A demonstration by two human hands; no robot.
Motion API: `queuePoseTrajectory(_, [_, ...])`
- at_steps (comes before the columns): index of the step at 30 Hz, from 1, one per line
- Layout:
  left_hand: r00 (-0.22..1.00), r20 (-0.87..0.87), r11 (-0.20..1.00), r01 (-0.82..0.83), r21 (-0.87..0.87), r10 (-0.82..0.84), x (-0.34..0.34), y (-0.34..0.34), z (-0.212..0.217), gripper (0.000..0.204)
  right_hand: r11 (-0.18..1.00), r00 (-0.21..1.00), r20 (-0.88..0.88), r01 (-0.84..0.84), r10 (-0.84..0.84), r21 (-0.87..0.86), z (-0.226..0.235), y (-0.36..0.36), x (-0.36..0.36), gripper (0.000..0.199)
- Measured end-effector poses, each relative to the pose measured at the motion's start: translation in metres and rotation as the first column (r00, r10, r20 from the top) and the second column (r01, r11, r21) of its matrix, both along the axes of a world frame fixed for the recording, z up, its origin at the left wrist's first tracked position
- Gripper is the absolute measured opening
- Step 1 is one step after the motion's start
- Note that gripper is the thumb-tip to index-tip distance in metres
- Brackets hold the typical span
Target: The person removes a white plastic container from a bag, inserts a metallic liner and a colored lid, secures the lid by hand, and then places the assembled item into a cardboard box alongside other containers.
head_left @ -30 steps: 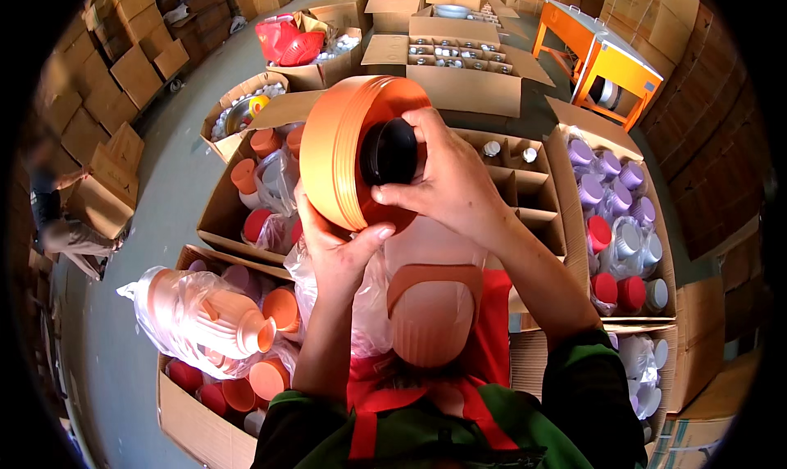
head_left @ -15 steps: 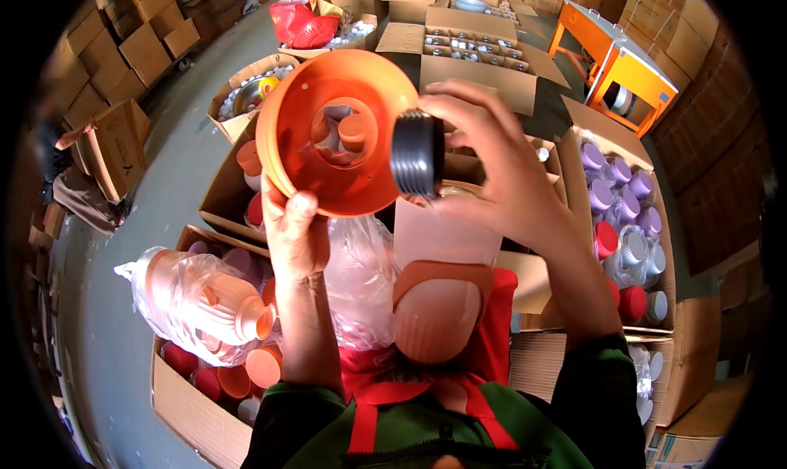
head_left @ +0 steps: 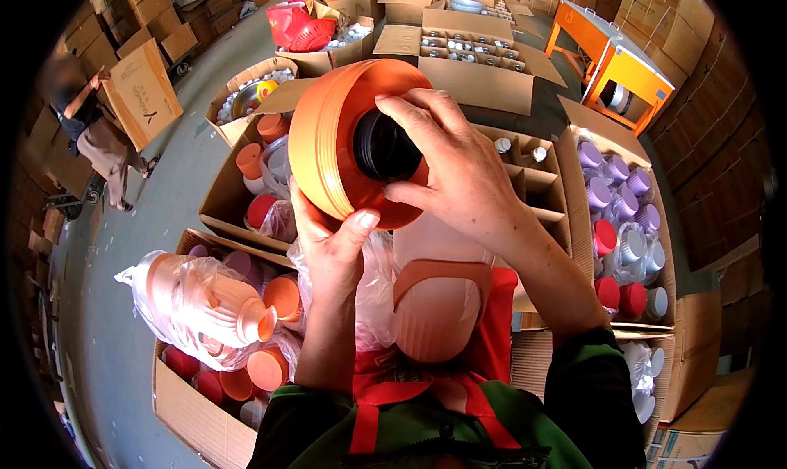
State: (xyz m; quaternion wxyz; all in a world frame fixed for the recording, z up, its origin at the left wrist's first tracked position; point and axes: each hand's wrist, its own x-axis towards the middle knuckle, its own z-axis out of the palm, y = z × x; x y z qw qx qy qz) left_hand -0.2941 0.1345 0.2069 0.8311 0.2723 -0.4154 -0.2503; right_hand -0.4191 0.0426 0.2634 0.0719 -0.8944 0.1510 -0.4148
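Observation:
Up in front of me, my left hand holds an orange bowl-shaped plastic part by its lower rim, thumb outside and the other fingers mostly hidden. The part is tilted with its hollow side toward my right. My right hand grips a black threaded ring between thumb and fingers. That ring sits inside the orange part, at its middle; whether the threads engage cannot be seen. Below my hands, a peach-coloured plastic body rests at my lap beside clear plastic wrap.
A bagged peach jug lies on a carton of orange and red pieces at left. Another carton at right holds purple, red and white pieces. Farther off stand a divided carton and an orange-framed table. A person handles a carton at far left.
My right hand has brought the black ring leftward into the orange part. My left hand has shifted right and tilted the part. The far-left person has raised a carton.

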Motion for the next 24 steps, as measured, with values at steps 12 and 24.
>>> queuePoseTrajectory(12, [0.992,0.056,0.993,-0.115,0.015,0.114,-0.007,0.004,-0.005,0.071,0.99,0.994,-0.018,-0.101,0.104,0.099,-0.008,-0.003,0.003,0.074])
queuePoseTrajectory(24, [0.882,0.383,0.955,-0.297,-0.004,0.276,-0.022,0.013,-0.012,0.074,0.917,0.998,0.054,-0.036,0.016,0.398,-0.015,-0.006,0.001,0.061])
